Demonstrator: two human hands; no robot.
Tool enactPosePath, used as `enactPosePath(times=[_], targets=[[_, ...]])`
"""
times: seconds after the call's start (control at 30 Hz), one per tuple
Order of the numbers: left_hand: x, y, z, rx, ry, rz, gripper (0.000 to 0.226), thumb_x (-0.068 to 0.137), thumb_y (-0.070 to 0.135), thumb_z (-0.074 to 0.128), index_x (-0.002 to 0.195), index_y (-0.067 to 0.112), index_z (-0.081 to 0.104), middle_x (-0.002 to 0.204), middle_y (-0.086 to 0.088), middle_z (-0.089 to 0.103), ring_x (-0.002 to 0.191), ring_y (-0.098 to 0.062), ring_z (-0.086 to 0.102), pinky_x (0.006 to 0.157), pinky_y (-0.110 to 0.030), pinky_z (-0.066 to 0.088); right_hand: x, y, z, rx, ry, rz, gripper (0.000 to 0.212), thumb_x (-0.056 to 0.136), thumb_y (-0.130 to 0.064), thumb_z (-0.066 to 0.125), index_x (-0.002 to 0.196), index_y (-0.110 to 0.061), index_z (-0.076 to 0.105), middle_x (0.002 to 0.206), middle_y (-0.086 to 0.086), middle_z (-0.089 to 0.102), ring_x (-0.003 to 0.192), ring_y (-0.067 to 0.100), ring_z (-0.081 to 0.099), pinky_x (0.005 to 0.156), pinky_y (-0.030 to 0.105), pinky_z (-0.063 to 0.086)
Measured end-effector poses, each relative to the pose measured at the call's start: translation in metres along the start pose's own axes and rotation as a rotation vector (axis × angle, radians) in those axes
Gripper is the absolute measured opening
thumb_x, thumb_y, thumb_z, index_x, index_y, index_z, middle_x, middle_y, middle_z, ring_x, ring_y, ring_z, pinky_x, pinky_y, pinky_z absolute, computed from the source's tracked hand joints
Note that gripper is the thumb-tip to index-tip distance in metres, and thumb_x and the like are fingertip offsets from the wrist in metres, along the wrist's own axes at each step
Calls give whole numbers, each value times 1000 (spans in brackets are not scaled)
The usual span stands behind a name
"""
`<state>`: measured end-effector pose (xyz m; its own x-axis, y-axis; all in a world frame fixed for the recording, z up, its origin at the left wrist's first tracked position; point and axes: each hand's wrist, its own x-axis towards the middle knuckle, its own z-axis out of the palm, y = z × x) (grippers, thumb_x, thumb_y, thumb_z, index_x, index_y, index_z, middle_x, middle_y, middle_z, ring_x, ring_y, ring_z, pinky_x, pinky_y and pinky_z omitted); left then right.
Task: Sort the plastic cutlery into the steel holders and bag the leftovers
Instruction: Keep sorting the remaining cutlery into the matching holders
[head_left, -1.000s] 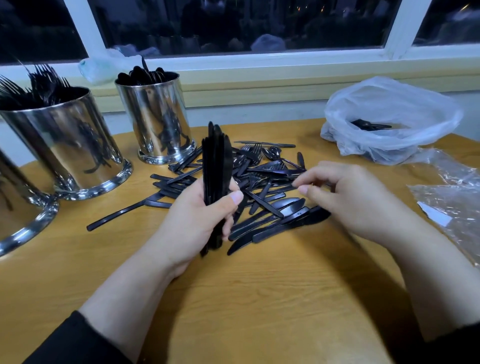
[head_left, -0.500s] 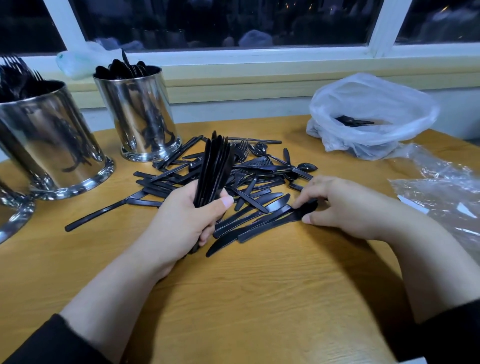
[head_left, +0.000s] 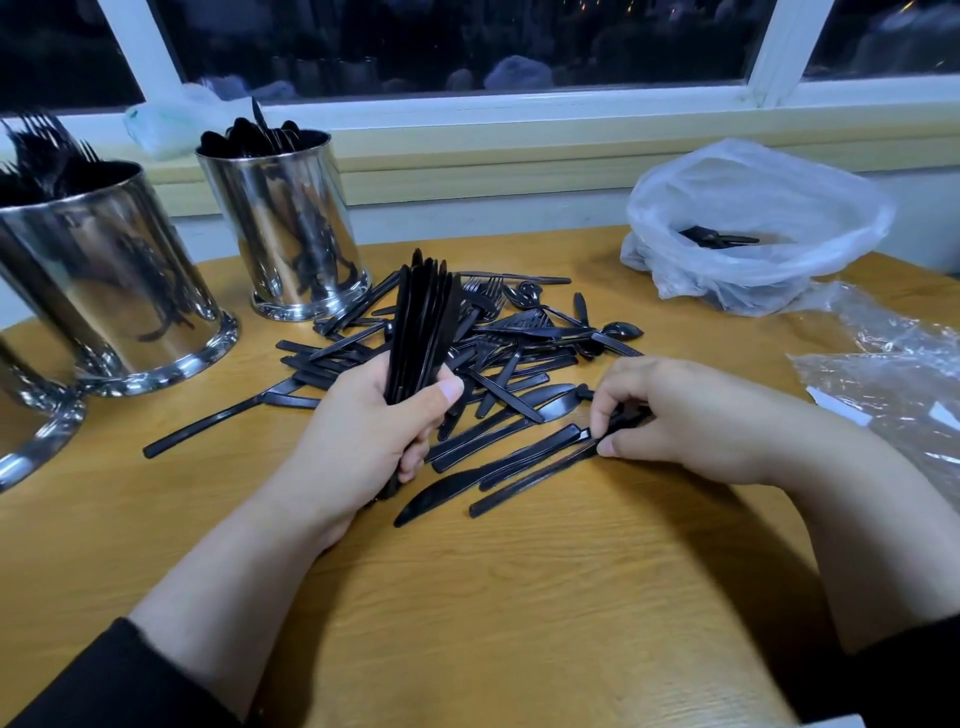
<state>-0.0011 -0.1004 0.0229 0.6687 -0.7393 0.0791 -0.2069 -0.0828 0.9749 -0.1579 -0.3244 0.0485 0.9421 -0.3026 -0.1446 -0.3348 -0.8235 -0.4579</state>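
Observation:
A heap of black plastic cutlery (head_left: 498, 353) lies on the wooden table (head_left: 493, 597). My left hand (head_left: 363, 436) grips an upright bundle of black knives (head_left: 423, 317) just in front of the heap. My right hand (head_left: 685, 415) pinches the handles of a few knives (head_left: 524, 467) lying flat at the heap's near edge. A steel holder with spoons (head_left: 285, 223) stands behind the heap. Left of it, a larger steel holder (head_left: 104, 275) carries forks, and a third steel holder (head_left: 31, 431) shows at the left edge. A white plastic bag (head_left: 753, 223) at the back right has a few black pieces inside.
Crumpled clear plastic wrap (head_left: 898, 384) lies at the right edge of the table. A window sill and wall run behind the holders. A light plastic bag (head_left: 166, 124) sits on the sill behind the spoon holder.
My right hand has come down onto the near knives and closed its fingertips on their handles, drawing them nearer. The bundle in my left hand has tilted slightly.

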Motion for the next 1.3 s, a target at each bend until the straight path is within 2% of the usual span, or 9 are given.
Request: enactPosePath(times=[0.17,0.3,0.47,0.6,0.73,0.87,0.97,1.07,1.3], targets=[[0,1,0,20,-25,-42,35,103,29,60,78,8,49,58,-2,51,51,-18,46,52,-31,45,-5,-12,-3,133,94,-67,10,89,-35,74,84,-41,69,80,-13,71,65,9,62,59,20,46],[-1,7,3,-23,-63,-50,21,104,22,58,93,4,61,77,-8,71,58,-18,60,55,-27,53,-6,-30,-1,261,206,-252,17,90,-20,74,83,-37,72,89,-21,69,85,5,61,79,24,46],[-1,7,-4,0,13,41,31,104,24,56,93,-1,69,71,0,70,60,-11,59,56,-21,49,-5,-40,-1,278,240,-341,23,88,-14,72,83,-37,70,93,-16,69,93,6,60,80,19,42],[-4,9,1,-21,-105,-19,23,104,22,56,105,1,65,85,-9,78,66,-19,68,62,-28,57,-2,-46,2,201,272,-410,20,87,-14,70,85,-34,69,91,-20,68,98,5,57,79,15,39],[-5,5,1,6,-245,-15,13,103,23,59,102,12,66,71,-6,64,47,-18,44,50,-32,38,10,-48,12,135,343,-437,18,89,-21,75,98,-36,69,103,-24,63,108,2,53,88,18,37],[1,2,-6,-22,-54,-46,15,100,25,64,113,22,71,61,5,49,49,-13,36,47,-29,34,14,-40,9,192,593,-292,21,89,-31,74,106,-37,63,113,-18,55,107,2,50,88,11,35],[7,-3,-12,-41,97,-27,30,100,29,66,113,3,65,60,2,46,50,-16,40,48,-29,37,15,-34,13,92,383,-208,7,90,-35,72,88,-39,66,97,-18,58,93,1,55,79,22,40],[9,-5,-13,-53,126,-14,36,102,34,63,95,0,52,67,-2,50,50,-20,49,48,-31,41,15,-40,24,-92,60,-190,9,91,-39,71,94,-47,68,106,-23,58,102,-3,52,88,25,41],[8,-5,-10,-1,124,7,35,104,34,60,85,6,51,64,-2,50,49,-18,45,49,-31,41,19,-39,27,-146,-6,-173,10,94,-40,68,102,-45,70,104,-24,55,102,-5,47,87,20,37]])
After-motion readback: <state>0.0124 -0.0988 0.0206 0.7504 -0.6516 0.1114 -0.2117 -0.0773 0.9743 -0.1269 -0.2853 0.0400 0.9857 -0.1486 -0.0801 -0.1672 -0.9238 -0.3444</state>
